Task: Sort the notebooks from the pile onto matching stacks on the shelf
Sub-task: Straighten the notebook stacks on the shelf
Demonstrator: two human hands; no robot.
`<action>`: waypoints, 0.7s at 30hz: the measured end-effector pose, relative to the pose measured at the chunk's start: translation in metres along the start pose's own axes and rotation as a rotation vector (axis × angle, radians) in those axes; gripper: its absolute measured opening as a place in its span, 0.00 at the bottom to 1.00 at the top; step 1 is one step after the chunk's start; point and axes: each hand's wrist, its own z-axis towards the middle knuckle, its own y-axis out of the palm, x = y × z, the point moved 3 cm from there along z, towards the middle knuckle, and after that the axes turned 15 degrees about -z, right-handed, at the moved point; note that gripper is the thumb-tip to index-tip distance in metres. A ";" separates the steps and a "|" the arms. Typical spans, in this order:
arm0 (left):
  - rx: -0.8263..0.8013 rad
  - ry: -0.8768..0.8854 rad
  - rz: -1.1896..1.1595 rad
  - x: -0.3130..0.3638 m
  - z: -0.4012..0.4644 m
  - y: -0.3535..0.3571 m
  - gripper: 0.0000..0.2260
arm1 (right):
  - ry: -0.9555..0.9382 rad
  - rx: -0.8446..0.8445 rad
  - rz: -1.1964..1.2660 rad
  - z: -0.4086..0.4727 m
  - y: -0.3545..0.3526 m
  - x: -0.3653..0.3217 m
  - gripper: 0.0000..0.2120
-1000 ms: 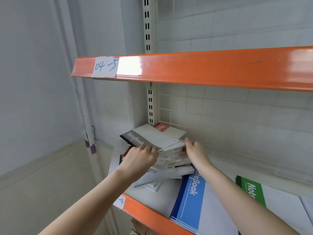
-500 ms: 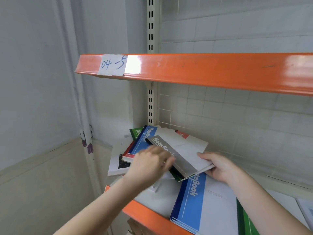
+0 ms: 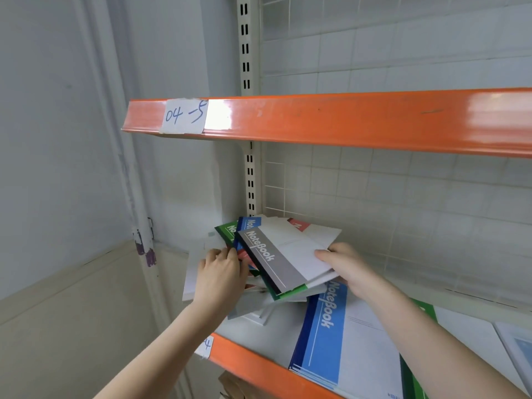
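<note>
Notebooks [image 3: 276, 254] are fanned at the shelf's [image 3: 276, 370] 10 o'clock corner, grey one pinched by right hand [image 3: 342, 263]; left hand [image 3: 223, 273] is clasped on lower edges. Loose fan could be spilled if tilted.

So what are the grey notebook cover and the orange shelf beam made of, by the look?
The grey notebook looks like matte card: no glare, thin flexible edges. The orange shelf beam looks like glossy painted metal, judging by bright reflections and small scuffs; I cannot be sure.
</note>
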 end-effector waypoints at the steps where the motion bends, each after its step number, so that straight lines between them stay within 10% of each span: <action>1: 0.015 0.015 0.021 0.003 -0.004 0.001 0.18 | 0.004 -0.005 0.000 0.001 0.001 -0.002 0.03; 14: 0.034 0.091 -0.170 0.031 -0.027 -0.015 0.15 | 0.220 -0.118 0.417 -0.015 -0.003 0.011 0.05; 21: -0.141 -0.129 -0.749 0.062 -0.037 -0.026 0.08 | 0.289 -0.255 0.314 -0.033 -0.038 0.033 0.01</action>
